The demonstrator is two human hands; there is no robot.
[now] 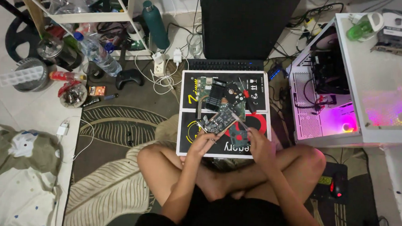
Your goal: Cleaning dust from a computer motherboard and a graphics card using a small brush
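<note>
Crossed legs (234, 173) fill the near field; just above them a small circuit board (218, 120) is pinched at its lower-left corner by the left hand (203, 142), fingers closed on the edge, board tilted up off the black cardboard box (188, 142) that serves as a work surface. A slim tool, likely a screwdriver (239, 121), is gripped in the right hand (260, 145), fingers pressed together round the handle, tip laid against the board's right edge. Whether the tip is seated in a screw cannot be told; too small.

Judgement on doing it well: board is best held by its edges only, with the corner braced against the box so it is not flexed; tool is best kept square to the fastener and light pressure applied, since a slip would run the tip across components.

Further out, on the upper half of the box: a green circuit board (205, 85), a finned part (216, 99) and a disc-shaped part (233, 90), close together, some overlapping. Behind the box a keyboard edge (225, 64) and dark monitor (247, 24) are seen. To the right an open white PC case (319, 104) is lit pink. To the left, well apart, a game controller (130, 77), plastic water bottle (97, 54) and green flask (156, 24) are seen on the patterned rug (114, 123).
</note>
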